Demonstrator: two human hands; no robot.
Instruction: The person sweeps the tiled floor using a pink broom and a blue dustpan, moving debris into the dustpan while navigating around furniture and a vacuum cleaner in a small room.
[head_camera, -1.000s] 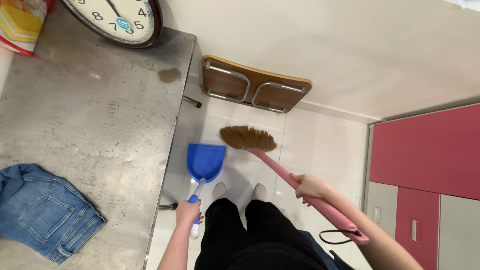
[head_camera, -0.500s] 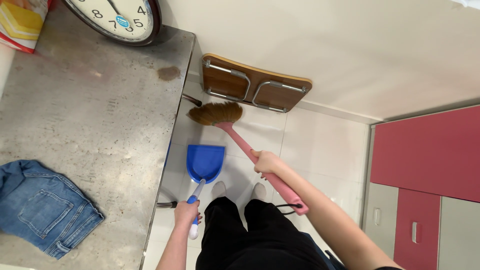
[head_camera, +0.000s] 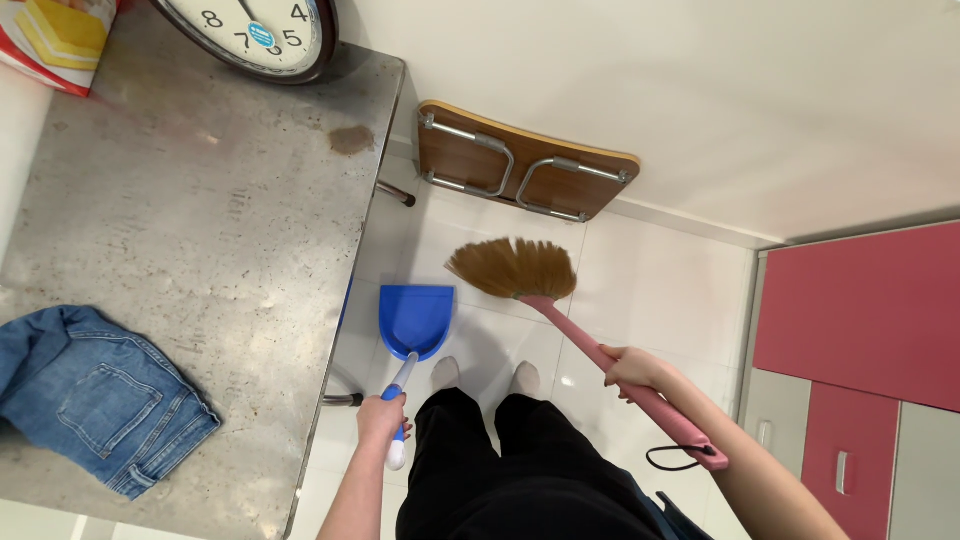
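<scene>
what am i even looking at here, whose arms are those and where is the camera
The camera sits on a person's head and looks straight down, so the arms are their own, above their black trousers and socked feet. No machine is involved. The left hand has its grip on the handle of a blue dustpan resting on the white floor. The right hand holds a pink broom, its bristles beside the pan. On the metal table lie folded jeans and a wall clock. A small folding table leans against the wall.

Grey speckled counter (head_camera: 180, 230) to the left of the fingers, folded blue jeans (head_camera: 95, 395) laid on its near edge, round wall clock (head_camera: 265, 30) at its far end, folding wooden tray table (head_camera: 525, 165) leaned against the wall beyond, pink cabinet (head_camera: 860, 310) seen at right
</scene>
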